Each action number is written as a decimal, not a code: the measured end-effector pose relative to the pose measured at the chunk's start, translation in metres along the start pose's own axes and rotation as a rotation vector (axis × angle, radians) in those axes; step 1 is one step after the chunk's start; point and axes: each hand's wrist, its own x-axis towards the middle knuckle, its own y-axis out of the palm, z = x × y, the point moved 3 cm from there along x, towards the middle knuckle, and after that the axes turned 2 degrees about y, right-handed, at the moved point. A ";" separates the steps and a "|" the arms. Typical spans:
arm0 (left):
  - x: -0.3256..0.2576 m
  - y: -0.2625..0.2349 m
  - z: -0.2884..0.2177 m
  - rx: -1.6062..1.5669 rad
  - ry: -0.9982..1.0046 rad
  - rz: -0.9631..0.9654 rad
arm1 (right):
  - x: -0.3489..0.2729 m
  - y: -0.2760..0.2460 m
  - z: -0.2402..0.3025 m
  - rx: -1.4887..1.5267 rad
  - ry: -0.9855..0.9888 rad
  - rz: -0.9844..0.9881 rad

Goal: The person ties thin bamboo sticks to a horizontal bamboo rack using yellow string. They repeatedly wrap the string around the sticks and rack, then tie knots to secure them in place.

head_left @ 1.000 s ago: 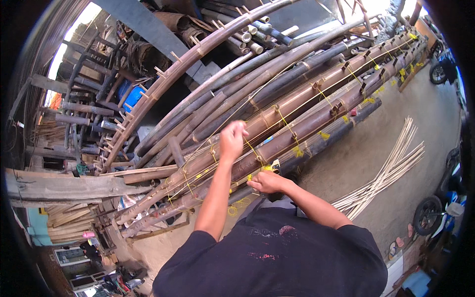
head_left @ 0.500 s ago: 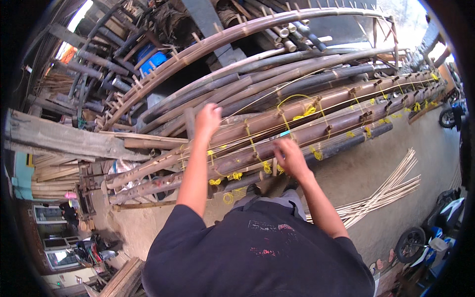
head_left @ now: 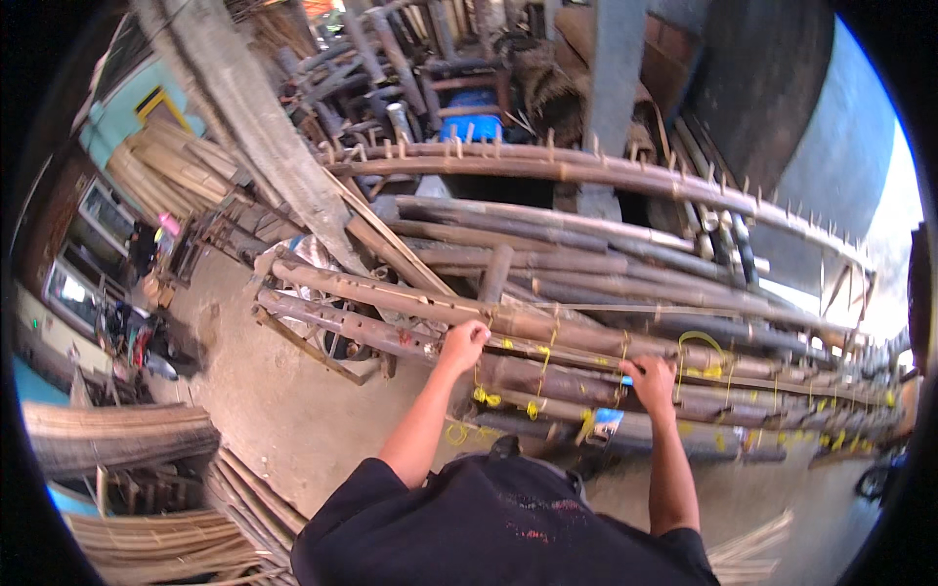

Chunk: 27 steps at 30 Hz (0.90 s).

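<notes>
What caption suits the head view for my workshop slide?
Both hands, left hand and right hand, grip bamboo poles bound with yellow cord.

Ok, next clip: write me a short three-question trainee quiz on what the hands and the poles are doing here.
1. True or false: both hands rest on the stacked bamboo poles.
2. What colour are the ties around the poles? A red, B yellow, C white.
3. Which hand is nearer the loose yellow loop?

Key:
1. True: the left hand and the right hand both touch the poles.
2. B.
3. The right hand.
</notes>
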 end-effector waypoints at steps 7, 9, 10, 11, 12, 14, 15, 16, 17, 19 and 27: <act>-0.080 -0.052 -0.123 0.071 0.237 -0.159 | 0.001 0.004 0.016 -0.115 0.067 -0.010; -0.105 -0.045 -0.160 0.116 0.379 -0.110 | 0.001 0.007 0.014 -0.151 0.071 0.039; -0.117 -0.045 -0.182 0.135 0.457 -0.100 | 0.006 0.007 0.015 -0.163 0.075 0.061; -0.129 -0.039 -0.193 0.127 0.508 -0.060 | 0.005 0.008 0.017 -0.136 0.045 0.066; -0.139 -0.035 -0.205 0.121 0.567 -0.001 | 0.005 0.010 0.014 -0.148 0.036 0.074; -0.156 -0.031 -0.228 0.053 0.662 0.115 | 0.007 0.003 0.021 -0.126 0.067 0.128; -0.156 -0.031 -0.225 0.065 0.660 0.114 | 0.008 0.002 0.023 -0.103 0.061 0.132; -0.154 -0.029 -0.223 0.071 0.669 0.119 | 0.008 -0.001 0.023 -0.087 0.062 0.126; -0.152 -0.026 -0.226 0.073 0.680 0.145 | 0.001 -0.003 0.017 -0.073 0.085 0.123; -0.109 -0.041 -0.186 0.190 0.503 0.074 | 0.005 -0.006 0.023 -0.080 0.122 0.140; -0.025 0.005 -0.146 0.275 0.534 0.199 | -0.021 -0.021 0.035 0.058 0.186 -0.425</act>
